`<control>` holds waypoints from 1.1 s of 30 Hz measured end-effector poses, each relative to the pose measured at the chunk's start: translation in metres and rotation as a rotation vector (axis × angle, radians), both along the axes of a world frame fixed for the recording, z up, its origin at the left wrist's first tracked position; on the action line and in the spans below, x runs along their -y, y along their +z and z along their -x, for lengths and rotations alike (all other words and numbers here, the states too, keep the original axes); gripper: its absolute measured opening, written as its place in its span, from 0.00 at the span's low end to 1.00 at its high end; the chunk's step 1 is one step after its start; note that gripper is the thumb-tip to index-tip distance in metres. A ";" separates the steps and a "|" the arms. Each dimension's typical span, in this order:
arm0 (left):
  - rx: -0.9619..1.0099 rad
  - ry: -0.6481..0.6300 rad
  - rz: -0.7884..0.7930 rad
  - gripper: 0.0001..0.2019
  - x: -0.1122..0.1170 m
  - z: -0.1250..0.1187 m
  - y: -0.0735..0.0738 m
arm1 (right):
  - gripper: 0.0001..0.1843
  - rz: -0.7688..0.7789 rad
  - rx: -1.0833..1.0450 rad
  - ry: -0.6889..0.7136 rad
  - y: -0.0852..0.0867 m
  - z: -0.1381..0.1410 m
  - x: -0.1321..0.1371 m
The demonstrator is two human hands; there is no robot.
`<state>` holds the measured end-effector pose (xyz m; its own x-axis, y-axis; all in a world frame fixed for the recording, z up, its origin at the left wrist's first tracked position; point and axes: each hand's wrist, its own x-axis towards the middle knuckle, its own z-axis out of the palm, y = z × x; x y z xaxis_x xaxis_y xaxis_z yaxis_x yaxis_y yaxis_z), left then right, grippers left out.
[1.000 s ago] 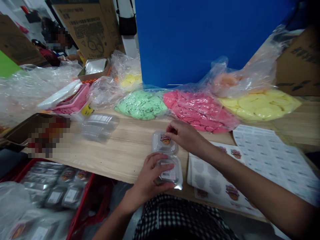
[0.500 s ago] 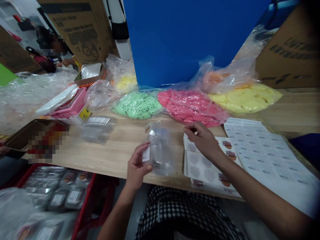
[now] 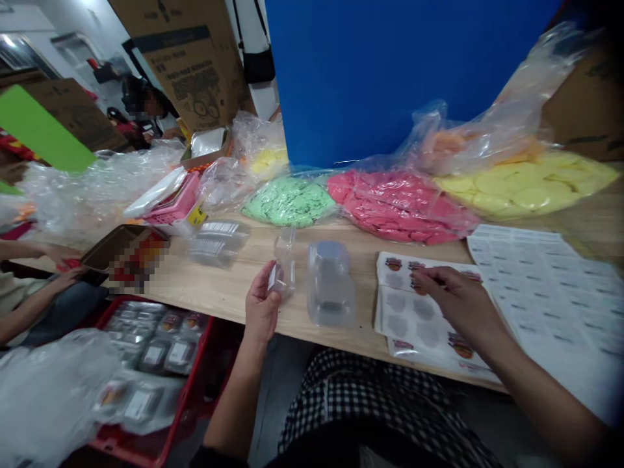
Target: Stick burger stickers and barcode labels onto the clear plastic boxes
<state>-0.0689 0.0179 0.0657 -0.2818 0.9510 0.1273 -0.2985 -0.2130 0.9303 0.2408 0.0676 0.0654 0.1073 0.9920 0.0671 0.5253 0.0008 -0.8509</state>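
Head view: your hands are well apart above the wooden table [image 3: 229,289].
Your left hand [image 3: 262,305] pinches a small clear plastic container [image 3: 284,268] with a white label. Your right hand [image 3: 461,302] has its fingertips [image 3: 423,275] on a sticker sheet [image 3: 402,312]; you cannot tell whether they grip a sticker. A clear plastic tub [image 3: 330,284] stands between your hands.

Left hand [image 3: 262,305] pinching a clear plastic box [image 3: 283,266] — right hand [image 3: 455,302] on a sticker sheet [image 3: 397,305]
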 end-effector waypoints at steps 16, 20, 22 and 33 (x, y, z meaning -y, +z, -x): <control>-0.016 -0.205 -0.113 0.31 -0.002 -0.050 0.037 | 0.21 0.127 -0.821 0.458 0.086 0.102 0.034; 0.059 -0.227 -0.056 0.31 -0.002 -0.052 0.047 | 0.15 -0.047 -0.688 0.401 0.073 0.103 0.031; 0.112 -0.249 0.007 0.29 -0.002 -0.048 0.059 | 0.11 -0.151 -0.576 0.369 0.068 0.102 0.029; 0.200 -0.636 0.316 0.25 0.029 -0.006 0.134 | 0.13 -0.698 0.332 0.775 0.101 0.058 0.031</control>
